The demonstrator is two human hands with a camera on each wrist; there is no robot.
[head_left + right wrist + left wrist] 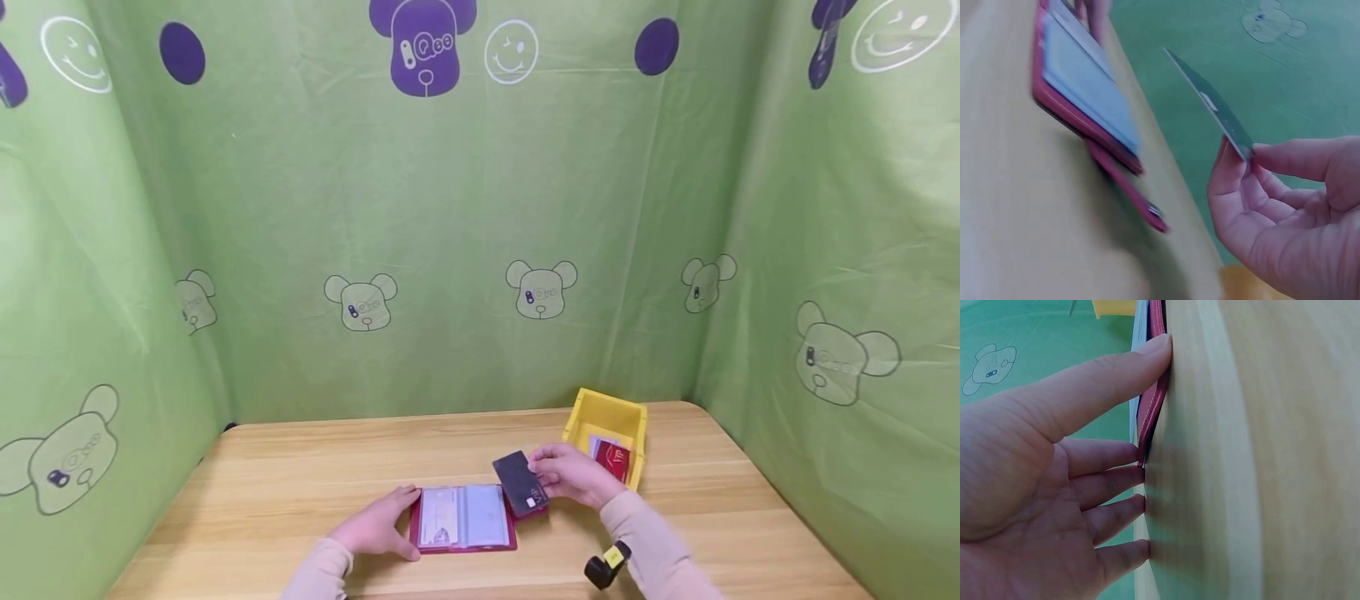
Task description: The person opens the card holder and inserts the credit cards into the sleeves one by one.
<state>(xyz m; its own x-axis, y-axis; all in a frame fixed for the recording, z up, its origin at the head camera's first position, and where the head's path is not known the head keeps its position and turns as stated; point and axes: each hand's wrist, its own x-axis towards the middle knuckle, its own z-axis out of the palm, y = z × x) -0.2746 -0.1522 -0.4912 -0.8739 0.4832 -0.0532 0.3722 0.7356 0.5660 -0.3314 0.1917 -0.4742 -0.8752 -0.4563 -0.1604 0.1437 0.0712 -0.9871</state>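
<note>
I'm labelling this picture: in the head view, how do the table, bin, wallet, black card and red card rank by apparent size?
1. Table
2. Wallet and bin: too alike to rank
3. Black card
4. Red card, going by its visible part

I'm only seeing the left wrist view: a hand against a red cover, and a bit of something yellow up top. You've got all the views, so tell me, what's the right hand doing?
Observer: The right hand pinches a dark card between thumb and fingers.
Operator: Is that card touching the red cover?
Observer: No, the right wrist view shows it held up in the air, apart from the cover.
Operator: And what's in that yellow thing?
Observer: A red card marked VIP lies in the yellow bin.
</note>
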